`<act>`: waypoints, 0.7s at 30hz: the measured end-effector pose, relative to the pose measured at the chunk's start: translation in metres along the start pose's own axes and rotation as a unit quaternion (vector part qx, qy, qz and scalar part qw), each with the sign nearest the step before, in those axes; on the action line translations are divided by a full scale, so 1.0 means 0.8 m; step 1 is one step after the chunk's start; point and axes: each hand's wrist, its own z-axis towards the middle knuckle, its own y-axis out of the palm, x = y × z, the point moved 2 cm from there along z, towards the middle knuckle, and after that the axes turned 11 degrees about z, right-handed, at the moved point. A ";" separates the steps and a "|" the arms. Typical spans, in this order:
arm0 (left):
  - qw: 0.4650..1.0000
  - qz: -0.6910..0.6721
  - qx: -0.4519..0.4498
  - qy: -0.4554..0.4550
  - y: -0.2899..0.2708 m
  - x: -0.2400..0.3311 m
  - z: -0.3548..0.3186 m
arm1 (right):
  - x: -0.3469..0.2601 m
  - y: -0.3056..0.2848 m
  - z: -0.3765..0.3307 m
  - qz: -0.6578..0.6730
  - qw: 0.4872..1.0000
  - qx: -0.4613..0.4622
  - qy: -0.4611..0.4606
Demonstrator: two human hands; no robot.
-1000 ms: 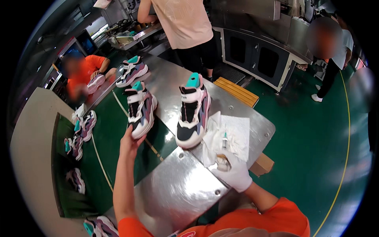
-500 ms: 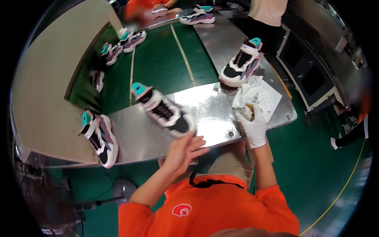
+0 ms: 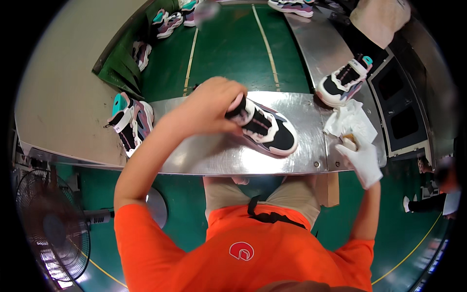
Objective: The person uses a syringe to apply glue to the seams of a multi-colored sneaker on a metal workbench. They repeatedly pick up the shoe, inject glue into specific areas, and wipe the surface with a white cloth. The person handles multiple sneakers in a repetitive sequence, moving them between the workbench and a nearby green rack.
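My bare left hand (image 3: 214,107) is closed around the ankle end of a sneaker (image 3: 265,129) in white, black and mauve. The shoe lies on the metal tabletop with its toe pointing right and toward me. My right hand (image 3: 362,160), in a white glove, is at the near edge of a crumpled white cloth or tissue (image 3: 345,119). Its fingers curl around a small tan-brown spot, and what they hold is unclear. Just beyond the cloth sits another sneaker (image 3: 340,82) with a turquoise tongue tab.
A matching sneaker (image 3: 130,124) stands at the left beside a beige panel (image 3: 63,82). Several more lie along the green conveyor belt (image 3: 228,53). Another person's light sleeve (image 3: 382,19) is at the far right. A fan (image 3: 53,226) stands at lower left.
My left hand has gone from the shoe's toe to its ankle end and grips it. The shoe has shifted right relative to the table. My view has also moved.
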 end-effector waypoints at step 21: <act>0.947 0.179 0.262 -0.056 0.092 0.137 -0.117 | -0.089 0.146 0.037 0.461 0.780 -0.412 0.097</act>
